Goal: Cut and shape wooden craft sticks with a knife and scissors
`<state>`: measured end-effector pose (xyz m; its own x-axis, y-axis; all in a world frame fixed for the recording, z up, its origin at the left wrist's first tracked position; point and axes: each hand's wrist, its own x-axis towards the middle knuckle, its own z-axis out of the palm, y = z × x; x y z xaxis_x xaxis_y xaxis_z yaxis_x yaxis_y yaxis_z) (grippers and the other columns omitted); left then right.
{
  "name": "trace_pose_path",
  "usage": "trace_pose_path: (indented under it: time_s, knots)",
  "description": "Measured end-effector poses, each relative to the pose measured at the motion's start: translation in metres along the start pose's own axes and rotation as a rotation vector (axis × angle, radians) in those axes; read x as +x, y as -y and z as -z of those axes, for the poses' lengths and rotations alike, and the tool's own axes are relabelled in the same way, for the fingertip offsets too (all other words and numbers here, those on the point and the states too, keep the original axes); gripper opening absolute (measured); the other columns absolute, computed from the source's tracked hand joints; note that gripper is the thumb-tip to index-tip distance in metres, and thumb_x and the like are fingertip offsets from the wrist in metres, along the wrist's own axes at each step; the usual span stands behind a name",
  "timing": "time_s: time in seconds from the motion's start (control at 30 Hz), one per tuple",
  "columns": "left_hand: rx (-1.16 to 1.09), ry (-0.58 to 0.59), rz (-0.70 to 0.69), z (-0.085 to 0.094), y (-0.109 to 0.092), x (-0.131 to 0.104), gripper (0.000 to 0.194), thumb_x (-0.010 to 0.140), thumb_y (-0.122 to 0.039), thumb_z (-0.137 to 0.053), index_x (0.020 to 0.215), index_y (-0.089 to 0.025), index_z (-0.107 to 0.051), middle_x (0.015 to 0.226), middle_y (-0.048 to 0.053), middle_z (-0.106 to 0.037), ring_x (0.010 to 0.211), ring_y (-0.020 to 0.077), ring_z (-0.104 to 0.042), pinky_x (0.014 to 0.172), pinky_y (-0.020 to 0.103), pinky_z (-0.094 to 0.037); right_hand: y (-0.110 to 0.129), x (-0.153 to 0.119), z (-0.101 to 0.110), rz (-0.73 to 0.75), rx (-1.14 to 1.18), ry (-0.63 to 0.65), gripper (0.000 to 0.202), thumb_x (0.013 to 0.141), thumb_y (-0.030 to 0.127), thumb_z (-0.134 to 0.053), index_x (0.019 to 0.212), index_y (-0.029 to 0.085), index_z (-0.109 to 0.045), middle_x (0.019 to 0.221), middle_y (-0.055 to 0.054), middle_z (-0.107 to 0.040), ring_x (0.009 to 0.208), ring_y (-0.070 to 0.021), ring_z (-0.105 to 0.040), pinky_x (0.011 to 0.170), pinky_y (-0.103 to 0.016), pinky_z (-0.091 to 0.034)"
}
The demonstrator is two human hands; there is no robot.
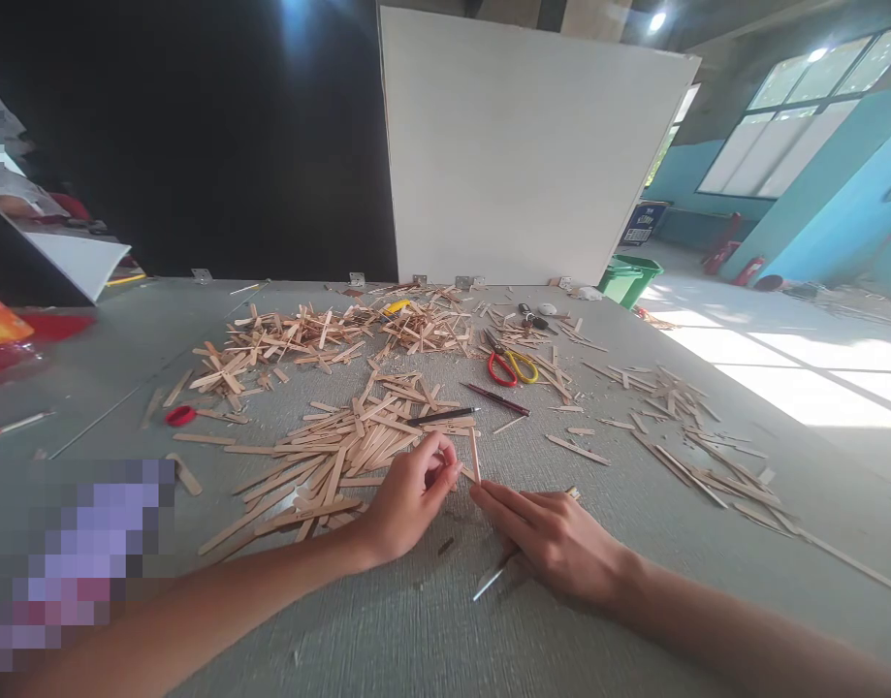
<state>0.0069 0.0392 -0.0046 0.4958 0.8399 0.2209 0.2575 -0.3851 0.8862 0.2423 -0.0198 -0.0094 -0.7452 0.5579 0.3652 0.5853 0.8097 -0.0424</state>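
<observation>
Hands: 2. Left hand (416,492): fingers curled, thumb and index tips brought together; cannot tell whether anything is pinched between them. Right hand (551,531): fingers extended and bunched, tips grasping the lower end of 1 wooden craft stick (475,454). That stick points away from the wearer, just beside the left fingertips and above the grey tabletop (387,635). Under the right palm, 1 pale thin strip (488,584) projects toward the wearer; what its other end meets is hidden.

Loose sticks: too many and too overlapped to count. Groupings: 2 adjoining heaps at the back, left heap (292,334) and middle heap (430,330); 1 fanned pile (365,427) beside the left hand; 1 thinner scatter (678,397) off to the right.

Tools beyond the hands: 1 pair of scissors (510,365), 1 handle red, 1 yellow; 1 black pen (445,416), partly over the fanned pile; 1 dark red pen (495,398) near the scissors. Left side: 1 red ring (180,416).

Behind: 1 black panel (219,145), 1 white panel (525,145); 2 green bins (638,276) at far right.
</observation>
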Motion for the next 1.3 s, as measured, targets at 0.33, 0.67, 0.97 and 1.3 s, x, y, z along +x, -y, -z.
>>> trace_pose_path:
  time_s: [0.33,0.67,0.97,1.3]
  knots:
    - [0.024,0.012,0.013,0.001,-0.003,0.0,0.02,0.105,-0.038,-0.049,0.093,-0.022,-0.048,0.061,-0.008,-0.048,0.054,0.0127,-0.044,0.053,0.024,-0.03,0.0,0.0,0.001,-0.004,0.013,-0.016,0.055,0.105,0.004,-0.033,0.16,0.007,-0.029,0.139,-0.024,-0.064,0.101,-0.0252,-0.076,0.077,-0.038,-0.067]
    - [-0.06,-0.005,0.059,0.002,-0.009,0.001,0.025,0.104,-0.047,-0.05,0.105,-0.022,-0.051,0.057,-0.01,-0.047,0.045,0.0108,-0.039,0.047,0.022,-0.03,-0.001,0.0,0.0,0.004,-0.015,0.027,0.051,0.106,0.005,-0.031,0.157,0.004,-0.032,0.139,-0.025,-0.063,0.095,-0.0241,-0.076,0.071,-0.037,-0.066]
    - [-0.167,0.024,0.201,0.005,-0.01,0.002,0.045,0.102,-0.063,-0.049,0.112,-0.02,-0.059,0.059,-0.006,-0.053,0.048,0.0128,-0.049,0.046,0.022,-0.036,0.0,0.001,0.001,0.055,-0.115,0.058,0.046,0.104,0.003,-0.03,0.148,-0.002,-0.043,0.14,-0.025,-0.063,0.083,-0.0224,-0.075,0.064,-0.037,-0.063]
    - [-0.169,0.046,0.169,0.006,-0.008,0.004,0.037,0.1,-0.057,-0.057,0.096,-0.02,-0.059,0.065,-0.004,-0.056,0.054,0.0115,-0.051,0.05,0.02,-0.04,0.002,0.003,0.002,0.1,-0.225,0.177,0.055,0.099,0.003,-0.035,0.153,-0.005,-0.038,0.152,-0.026,-0.052,0.071,-0.0201,-0.068,0.057,-0.037,-0.058]
